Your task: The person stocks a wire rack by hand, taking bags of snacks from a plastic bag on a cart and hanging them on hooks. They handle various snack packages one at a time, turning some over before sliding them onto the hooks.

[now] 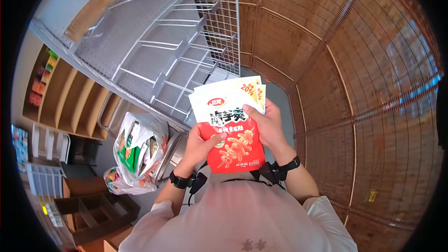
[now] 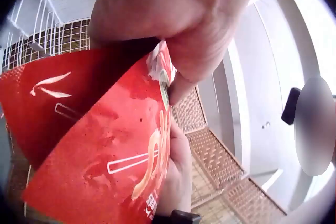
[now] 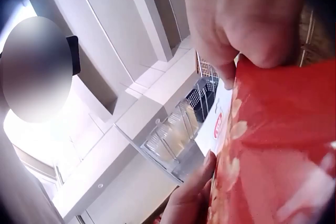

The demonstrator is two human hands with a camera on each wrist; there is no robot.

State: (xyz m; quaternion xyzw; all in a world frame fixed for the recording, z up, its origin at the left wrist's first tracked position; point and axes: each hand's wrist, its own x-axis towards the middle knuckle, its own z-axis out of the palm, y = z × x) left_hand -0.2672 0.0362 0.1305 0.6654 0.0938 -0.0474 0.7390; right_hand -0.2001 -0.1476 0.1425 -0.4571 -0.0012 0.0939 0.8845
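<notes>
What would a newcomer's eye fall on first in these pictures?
Most likely the red-and-white packets, bright at the centre of the head view and held by the left hand and right hand. Next, perhaps, the large grey metal rack in the upper left of that view, then the white plastic bag left of the left hand, with something green showing inside.

– What is being worn on the body?
– A pale shirt (image 1: 242, 214) with short sleeves (image 1: 329, 217) is being worn, and a dark marking (image 1: 253, 244) is being displayed on its fabric.
– And at the wrists?
– Black bands (image 1: 179, 180) are being worn, small angular black units (image 1: 269, 172) are being carried beside them, and a thin dark cable (image 1: 190, 199) is being trailed from the left one.
</notes>
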